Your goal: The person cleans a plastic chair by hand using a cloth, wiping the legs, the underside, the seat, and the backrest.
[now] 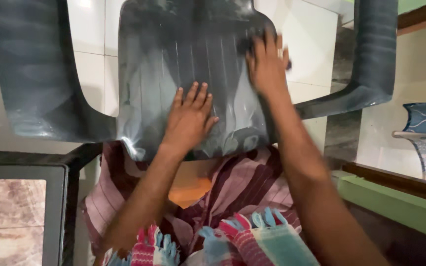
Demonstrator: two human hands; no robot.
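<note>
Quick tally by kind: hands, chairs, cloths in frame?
Hands: 2, left hand and right hand, both on the chair
Chairs: 1, dark plastic chair
Cloths: 2, striped cloth, fringed towel
Total: 5

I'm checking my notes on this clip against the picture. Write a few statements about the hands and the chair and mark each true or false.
1. The left hand lies flat on the dark plastic chair. True.
2. The right hand holds a bottle. False: it presses on the chair, blurred.
3. The chair is bright red. False: it is dark grey.
4. A fringed multicoloured cloth lies near the forearms. True.
5. The floor is carpeted. False: white tiles.
</note>
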